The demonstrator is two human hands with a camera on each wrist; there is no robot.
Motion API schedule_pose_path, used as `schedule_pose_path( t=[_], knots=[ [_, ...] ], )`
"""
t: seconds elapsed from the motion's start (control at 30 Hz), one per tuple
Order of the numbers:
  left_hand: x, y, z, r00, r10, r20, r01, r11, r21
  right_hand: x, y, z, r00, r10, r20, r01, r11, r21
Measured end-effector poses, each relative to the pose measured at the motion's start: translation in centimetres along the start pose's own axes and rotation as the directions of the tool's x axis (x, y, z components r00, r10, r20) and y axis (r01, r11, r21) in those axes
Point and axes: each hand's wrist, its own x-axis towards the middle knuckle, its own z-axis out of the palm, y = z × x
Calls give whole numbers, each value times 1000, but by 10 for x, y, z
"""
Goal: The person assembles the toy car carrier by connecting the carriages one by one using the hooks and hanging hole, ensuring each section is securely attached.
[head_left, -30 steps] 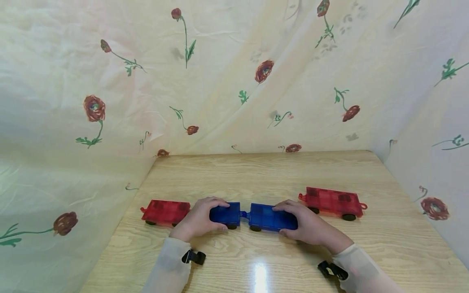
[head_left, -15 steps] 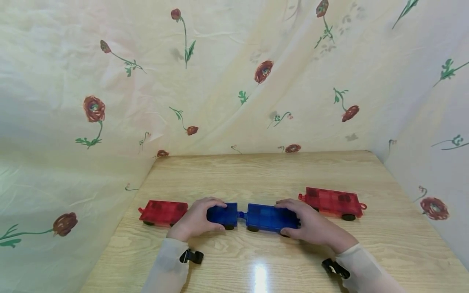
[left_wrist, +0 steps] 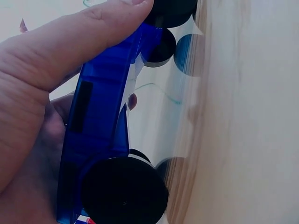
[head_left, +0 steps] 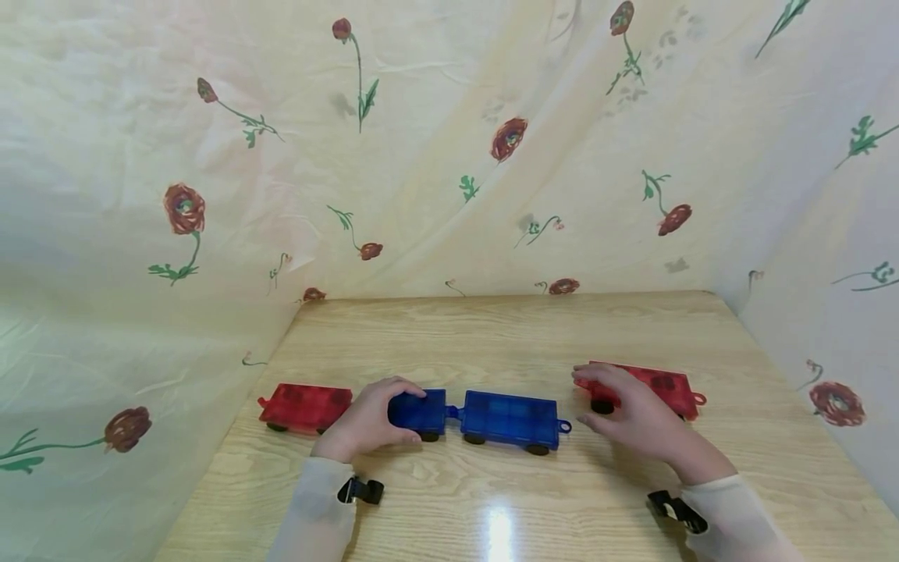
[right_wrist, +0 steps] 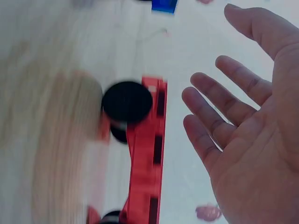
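Note:
The left hand (head_left: 372,414) grips a translucent blue toy train car (head_left: 418,412) on black wheels, thumb along its near side in the left wrist view. Hooked to its right end is a second blue toy train car (head_left: 509,417), standing free on the table with a ring at its right end. Over the left part of the right-hand red toy train car (head_left: 667,382) hovers the right hand (head_left: 632,410), fingers spread and holding nothing. In the right wrist view a gap shows between the palm and that red car (right_wrist: 147,154).
Another red toy train car (head_left: 307,407) stands just left of the left hand, partly hidden by it. All the cars are on a wood-grain table (head_left: 449,336). A flowered cloth (head_left: 421,156) hangs behind and at both sides.
The right hand has let go of the right blue car and moved right, over the red car. The left hand, the joined blue cars and the left red car have shifted slightly left.

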Motion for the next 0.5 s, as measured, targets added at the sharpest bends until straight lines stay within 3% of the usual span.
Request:
schedule_pose_path(
  t=[0.3,0.5],
  knots=[
    [-3,-5,-4,1000,-20,-5,20,1000,-10,-8,21,-17,993,99,-67,-102,994,-32],
    [-3,-9,-4,999,-35,-3,35,999,-8,-13,35,-24,985,169,-45,-169,986,-4]
  ],
)
